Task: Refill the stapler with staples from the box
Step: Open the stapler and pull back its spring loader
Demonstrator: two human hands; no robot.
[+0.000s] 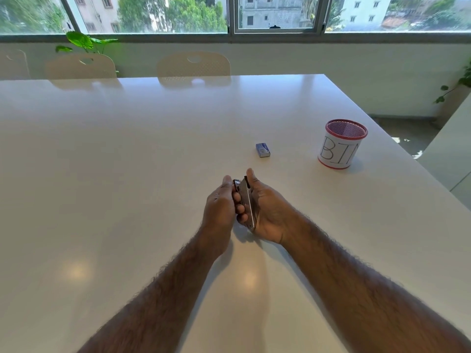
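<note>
A small metal stapler (246, 202) is held on edge between both hands, just above the white table (127, 161). My left hand (219, 207) wraps its left side, fingers curled around it. My right hand (267, 211) cups its right side, thumb up along the front end. Most of the stapler is hidden by the fingers; I cannot tell whether it is open. A small blue staple box (262, 150) lies on the table beyond the hands, slightly to the right, apart from them.
A white mesh cup with a red rim, labelled "BIN" (341, 147), stands at the right near the table's edge. Two pale chairs (193, 64) sit at the far side under a window. A plant (84, 43) stands at the back left.
</note>
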